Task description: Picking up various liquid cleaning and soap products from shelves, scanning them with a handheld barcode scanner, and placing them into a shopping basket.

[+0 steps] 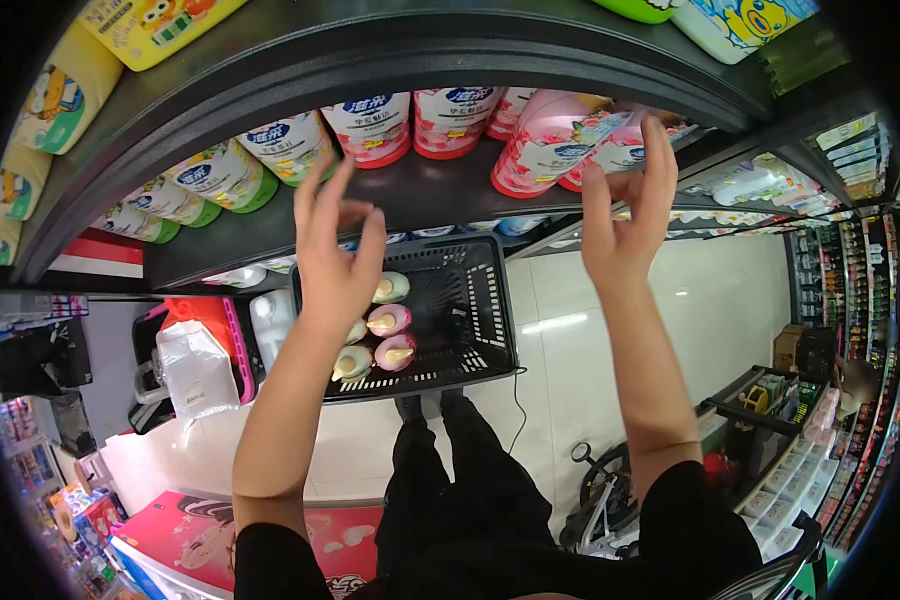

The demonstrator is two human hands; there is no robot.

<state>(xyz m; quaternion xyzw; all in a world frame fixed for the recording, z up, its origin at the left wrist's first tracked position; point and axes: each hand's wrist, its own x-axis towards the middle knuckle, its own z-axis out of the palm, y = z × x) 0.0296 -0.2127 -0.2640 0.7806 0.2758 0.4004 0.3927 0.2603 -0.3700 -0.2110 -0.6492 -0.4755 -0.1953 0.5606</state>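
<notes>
My left hand (pixel 337 251) is raised before the shelf with its fingers apart and nothing in it. My right hand (pixel 630 210), also holding nothing, hovers with spread fingers near the pink pump bottle (pixel 544 146) at the right of the shelf; whether a fingertip touches it I cannot tell. Other pink-based bottles (pixel 454 124) and green-based bottles (pixel 221 180) stand in a row on the dark shelf (pixel 427 191). Below the hands is a black plastic shopping basket (pixel 465 364), with several pink bottles (pixel 394 352) and pale green bottles (pixel 391 287) upright in its left part.
Yellow bottles (pixel 64 97) line the upper shelf board (pixel 420 49), which juts out above. Left of the basket sits a pink-rimmed container (pixel 241 352) with a white bag (pixel 195 367). A red-topped box (pixel 187 532) lies behind me, and a small wheeled item (pixel 604 495) stands at right.
</notes>
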